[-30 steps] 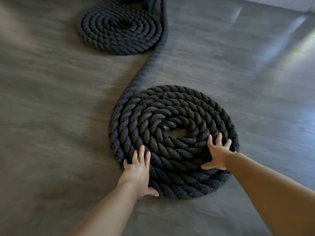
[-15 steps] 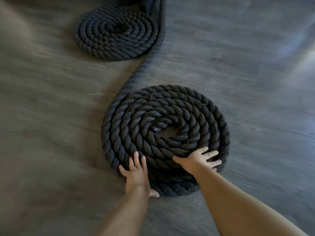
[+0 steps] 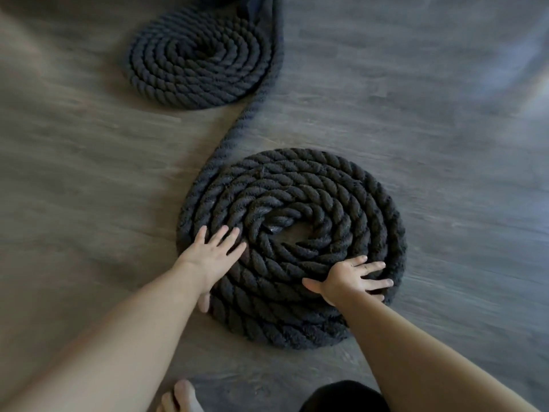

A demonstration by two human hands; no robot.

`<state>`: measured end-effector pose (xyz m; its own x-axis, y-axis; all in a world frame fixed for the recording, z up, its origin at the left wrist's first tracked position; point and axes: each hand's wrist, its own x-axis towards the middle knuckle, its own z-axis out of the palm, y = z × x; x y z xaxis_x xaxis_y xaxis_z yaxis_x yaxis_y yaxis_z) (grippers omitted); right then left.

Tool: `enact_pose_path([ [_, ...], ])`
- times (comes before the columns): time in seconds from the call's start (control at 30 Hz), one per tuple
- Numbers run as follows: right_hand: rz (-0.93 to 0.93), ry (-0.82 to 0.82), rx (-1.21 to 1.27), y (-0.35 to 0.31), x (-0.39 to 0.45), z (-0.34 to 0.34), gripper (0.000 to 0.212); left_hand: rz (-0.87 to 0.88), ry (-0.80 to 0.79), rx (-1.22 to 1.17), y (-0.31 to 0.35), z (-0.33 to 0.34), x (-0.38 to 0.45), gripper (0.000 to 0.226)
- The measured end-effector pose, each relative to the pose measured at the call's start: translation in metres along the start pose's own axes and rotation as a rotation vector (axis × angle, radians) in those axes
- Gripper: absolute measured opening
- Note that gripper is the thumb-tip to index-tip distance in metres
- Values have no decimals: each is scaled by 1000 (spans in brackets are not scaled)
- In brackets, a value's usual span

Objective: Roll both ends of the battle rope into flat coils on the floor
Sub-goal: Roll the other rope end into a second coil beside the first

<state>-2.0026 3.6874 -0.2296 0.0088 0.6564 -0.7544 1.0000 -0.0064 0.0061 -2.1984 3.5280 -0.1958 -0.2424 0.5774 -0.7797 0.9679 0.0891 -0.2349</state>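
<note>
A thick black battle rope lies on the floor in two flat coils. The near coil [image 3: 297, 209] is large, with a small gap at its centre. My left hand [image 3: 211, 257] rests flat on its left side, fingers spread. My right hand [image 3: 350, 281] presses on its lower right turns, fingers splayed toward the right. A straight stretch of rope [image 3: 237, 129] runs from the near coil's left edge up to the far coil [image 3: 196, 58], which lies at the top left.
Grey wood-look floor [image 3: 430, 114] surrounds both coils. A bare foot [image 3: 181, 396] and a dark-clad knee [image 3: 344, 396] show at the bottom edge. The rope continues out of view at the top past a dark object [image 3: 255, 7].
My left hand has slid up onto the coil's left side. My right hand has moved right along the lower turns. The view has shifted, bringing my foot and knee into frame.
</note>
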Motion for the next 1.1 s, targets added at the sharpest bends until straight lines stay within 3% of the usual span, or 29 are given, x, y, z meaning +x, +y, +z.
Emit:
enact_pose_path([
  [0.4,-46,16,-38,2,9,-1,155,22,54,-71,5,13,15,169],
  [0.77,-155,32,-79,-2,27,-26,152,-5,8,-185,20,5,13,151],
  [0.97,-258,43,-167,-3,38,-41,138,101,-42,-55,12,-24,12,132],
  [1.1,-268,37,-246,-9,50,-57,135,192,96,158,-33,-38,24,139],
])
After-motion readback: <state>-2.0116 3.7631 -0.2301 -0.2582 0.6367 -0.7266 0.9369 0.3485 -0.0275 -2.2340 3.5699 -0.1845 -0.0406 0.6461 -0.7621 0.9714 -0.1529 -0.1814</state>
